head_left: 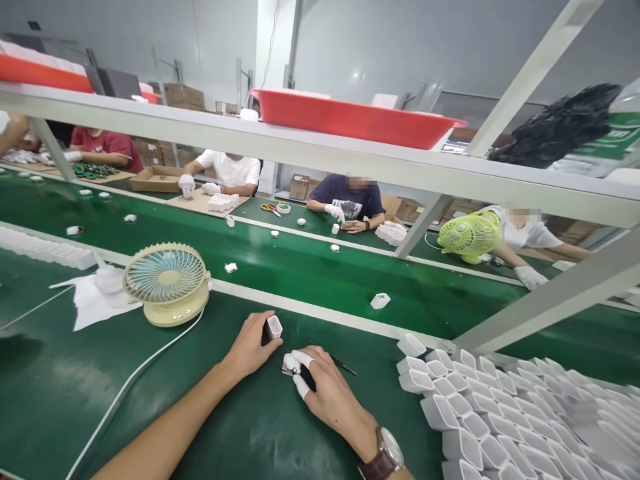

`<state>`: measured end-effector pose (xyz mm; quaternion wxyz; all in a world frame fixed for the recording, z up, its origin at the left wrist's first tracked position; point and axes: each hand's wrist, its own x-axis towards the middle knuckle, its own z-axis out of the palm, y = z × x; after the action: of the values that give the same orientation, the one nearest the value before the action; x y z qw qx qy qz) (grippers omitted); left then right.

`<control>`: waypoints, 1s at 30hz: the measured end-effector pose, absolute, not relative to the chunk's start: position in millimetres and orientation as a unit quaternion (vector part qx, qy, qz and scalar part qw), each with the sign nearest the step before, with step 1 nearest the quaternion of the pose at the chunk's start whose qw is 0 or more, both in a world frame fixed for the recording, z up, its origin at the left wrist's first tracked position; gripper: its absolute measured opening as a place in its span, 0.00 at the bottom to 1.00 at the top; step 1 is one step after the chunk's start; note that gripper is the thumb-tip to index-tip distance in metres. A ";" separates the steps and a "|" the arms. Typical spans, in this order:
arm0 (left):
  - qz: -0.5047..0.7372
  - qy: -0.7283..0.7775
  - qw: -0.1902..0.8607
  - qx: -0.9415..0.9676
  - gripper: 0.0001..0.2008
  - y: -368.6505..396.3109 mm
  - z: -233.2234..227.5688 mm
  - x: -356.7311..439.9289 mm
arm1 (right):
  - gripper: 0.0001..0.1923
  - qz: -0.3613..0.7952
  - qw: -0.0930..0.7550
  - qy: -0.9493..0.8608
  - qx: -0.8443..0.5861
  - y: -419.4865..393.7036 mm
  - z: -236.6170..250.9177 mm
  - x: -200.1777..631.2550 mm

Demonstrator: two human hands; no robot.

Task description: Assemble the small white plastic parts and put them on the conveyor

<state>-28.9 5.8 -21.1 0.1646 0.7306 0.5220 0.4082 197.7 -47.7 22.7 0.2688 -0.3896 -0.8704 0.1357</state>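
While a hollow white casing (275, 327) is held between the thumb and fingers of the left hand (255, 343), its open end turned upward, a small white part (289, 364) is pinched by the right hand (325, 383). The left grip is closed around the casing's sides; the right grip is narrowed to the part's width, with white finger covers (303, 359) worn on its thumb and forefinger. Both pieces are kept near each other, apart, over the green table (260, 433). Just beyond the right hand, a thin dark tool (345, 366) is partly hidden by the fingers. A wristwatch (387, 453) is worn on the right wrist. To the right, many white casings (463, 407) are packed in rows; to the left, a cream fan (167, 277) is placed near a white cloth (100, 293). Farther out, another casing (380, 301) is carried on the green belt (300, 280), beyond which co-workers (350, 203) are seated. Above, a red tray (350, 119) is supported by a shelf (200, 132).
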 end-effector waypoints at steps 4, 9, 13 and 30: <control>0.412 0.472 0.181 0.758 0.23 1.3 -14.8 -29.5 | 0.22 0.150 0.348 -0.837 -0.395 -47.5 22.5 198.5; 0.413 0.415 0.200 0.786 0.26 -8.1 -8.6 -23.5 | 0.25 0.174 0.427 -0.786 -0.411 -46.8 27.2 203.4; 0.402 0.389 0.202 0.804 0.26 -11.0 -6.9 -20.7 | 0.24 0.179 0.444 -0.785 -0.394 -46.9 27.1 204.1; 0.404 0.328 0.169 0.837 0.24 -11.6 0.8 -21.5 | 0.26 0.125 0.447 -0.806 -0.367 -46.2 20.3 203.6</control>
<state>-21.5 -11.6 0.8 0.1693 0.8367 0.3281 0.4045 203.6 -46.2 20.3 0.4474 -0.3666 -0.8061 0.1252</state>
